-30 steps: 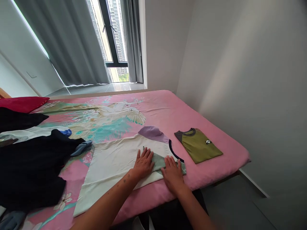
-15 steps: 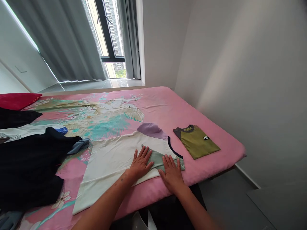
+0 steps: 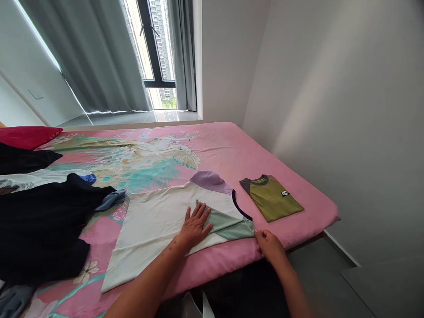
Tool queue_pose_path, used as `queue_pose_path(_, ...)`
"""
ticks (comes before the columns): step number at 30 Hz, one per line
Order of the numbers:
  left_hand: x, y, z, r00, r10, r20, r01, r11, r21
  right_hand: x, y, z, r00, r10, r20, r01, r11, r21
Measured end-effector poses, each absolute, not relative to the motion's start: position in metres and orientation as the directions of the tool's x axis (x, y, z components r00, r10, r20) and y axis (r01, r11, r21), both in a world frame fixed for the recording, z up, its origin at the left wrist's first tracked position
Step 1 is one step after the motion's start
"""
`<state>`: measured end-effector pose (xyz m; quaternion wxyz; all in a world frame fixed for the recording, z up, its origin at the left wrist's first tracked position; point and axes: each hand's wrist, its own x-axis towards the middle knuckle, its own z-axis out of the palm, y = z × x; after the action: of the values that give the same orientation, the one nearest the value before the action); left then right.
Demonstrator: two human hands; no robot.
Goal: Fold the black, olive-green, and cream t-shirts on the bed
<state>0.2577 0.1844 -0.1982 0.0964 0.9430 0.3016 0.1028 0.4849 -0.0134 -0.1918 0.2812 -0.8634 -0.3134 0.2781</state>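
Note:
A white T-shirt (image 3: 162, 212) with a dark neckband lies spread near the bed's front edge. Its lilac sleeve (image 3: 208, 179) points away from me, and its green sleeve (image 3: 228, 223) is folded inward over the body. My left hand (image 3: 195, 225) rests flat on the shirt at the green sleeve's inner end, fingers stretched out. At the sleeve's outer corner by the shoulder, my right hand (image 3: 267, 243) pinches the fabric between thumb and fingers. Just beyond it lies a folded olive T-shirt (image 3: 274, 198) with a dark collar and a small panda patch.
Dark clothes (image 3: 43, 225) and other garments are heaped on the left of the bed. A red pillow (image 3: 29, 137) sits at the far left. The pink patterned bedsheet (image 3: 218, 150) covers the bed, with a wall (image 3: 347, 132) to the right.
My right hand has moved off the green sleeve to the right and closed on its outer corner. My left hand has stayed flat on the shirt.

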Motion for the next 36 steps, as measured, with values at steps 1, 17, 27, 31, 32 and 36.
queue_pose_path(1, 0.258, 0.184, -0.198, 0.796, 0.59, 0.133, 0.551, -0.798, 0.243, 0.487, -0.011, -0.192, 0.618, 0.696, -0.367, 0.337, -0.656, -0.675)
queue_pose_path(17, 0.254, 0.175, -0.19, 0.748, 0.654, 0.111, 0.618, -0.748, 0.244, 0.415, 0.047, -0.158, 0.253, 0.896, 0.364, 0.874, -0.05, -0.483)
queue_pose_path(27, 0.222, 0.188, -0.174, 0.745, 0.664, 0.065, 0.556, -0.672, 0.489, 0.426, 0.084, -0.184, 0.224, 0.97, 0.091, 0.747, -0.111, -0.656)
queue_pose_path(31, 0.177, 0.222, -0.174, 0.586, 0.804, 0.1, 0.715, -0.571, 0.404, 0.477, 0.126, -0.177, 0.368, 0.914, 0.171, 0.699, -0.151, -0.699)
queue_pose_path(32, 0.166, 0.23, -0.177, 0.556, 0.826, 0.098, 0.753, -0.55, 0.362, 0.487, 0.14, -0.176, 0.375, 0.905, 0.2, 0.704, -0.138, -0.696)
queue_pose_path(36, 0.139, 0.25, -0.194, 0.552, 0.826, 0.116, 0.791, -0.562, 0.241, 0.509, 0.202, -0.169, 0.404, 0.884, 0.237, 0.756, -0.176, -0.63)
